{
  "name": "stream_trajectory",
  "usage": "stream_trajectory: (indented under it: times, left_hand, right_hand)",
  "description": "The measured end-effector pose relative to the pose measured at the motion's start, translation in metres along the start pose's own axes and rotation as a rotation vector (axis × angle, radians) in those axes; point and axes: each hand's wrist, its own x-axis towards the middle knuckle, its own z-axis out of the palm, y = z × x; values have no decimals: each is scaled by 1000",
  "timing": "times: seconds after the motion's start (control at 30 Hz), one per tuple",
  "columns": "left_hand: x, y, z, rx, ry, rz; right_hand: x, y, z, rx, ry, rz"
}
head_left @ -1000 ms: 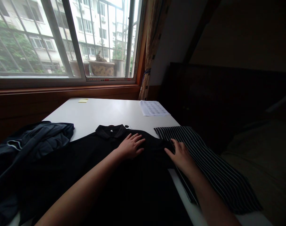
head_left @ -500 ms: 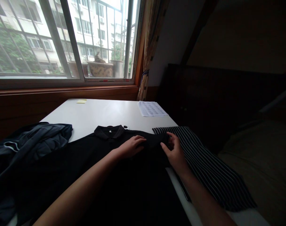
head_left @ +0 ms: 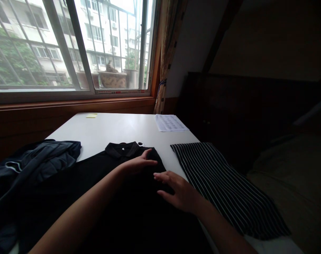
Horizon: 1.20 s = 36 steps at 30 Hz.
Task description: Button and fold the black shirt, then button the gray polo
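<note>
- Black shirt [head_left: 147, 222] lies on the table [head_left: 107, 128], collar [head_left: 114, 151] away — probably for easy reach.
- Left hand [head_left: 137, 163], fingers spread, beside the collar, perhaps steadying the shirt.
- Right hand [head_left: 180, 192] over the shirt — fingers together, thumb apart.

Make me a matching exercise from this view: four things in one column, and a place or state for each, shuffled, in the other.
Things
1. black shirt
2. striped cloth
3. blue-grey garment
4. yellow note

Places and states
A. bunched up at the left
B. near the far left corner of the table
C. spread flat at the right
D. in the middle, its collar toward the far side

Right pairs: 1-D, 2-C, 3-A, 4-B
</note>
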Motion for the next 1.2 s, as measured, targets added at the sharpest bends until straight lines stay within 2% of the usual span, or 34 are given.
stream_trajectory:
  times: [0.13, 0.27, 0.37, 0.43, 0.57, 0.67, 0.83, 0.9, 1.0, 1.1, 1.13, 1.2]
  left_hand:
    - [-1, -11, -3, 1, 38, 12]
    - [0, -12, -2, 67, 95, 53]
    - [0, -10, -2, 188, 178, 22]
    - [-2, -7, -2, 240, 183, -9]
    - [-14, 7, -3, 356, 118, -55]
    - [-23, 18, -1, 483, 13, -102]
    - [-25, 23, 1, 407, -44, -177]
    - [-25, 24, 0, 438, -60, -208]
    - [-29, 29, -3, 708, -103, -207]
    - [-34, 34, -1, 994, -119, -173]
    - [-35, 34, 1, 1079, -97, -150]
    - [-35, 32, 6, 1251, 27, -59]
  right_hand:
    - [-12, 12, -32, -12, 49, 155]
    - [-24, 24, -53, -38, -117, 308]
    - [-27, 25, -49, 1, -246, 415]
    - [-26, 25, -42, 17, -275, 453]
    - [-27, 31, -34, -21, -278, 473]
    - [-29, 38, -38, -77, -293, 472]
    - [-29, 34, -39, -65, -262, 454]
    - [-27, 30, -38, -44, -273, 423]
    - [-25, 27, -38, -12, -317, 383]
    - [-25, 31, -42, 41, -342, 417]
    - [-26, 33, -44, 60, -347, 430]
    - [-28, 35, -47, 88, -359, 446]
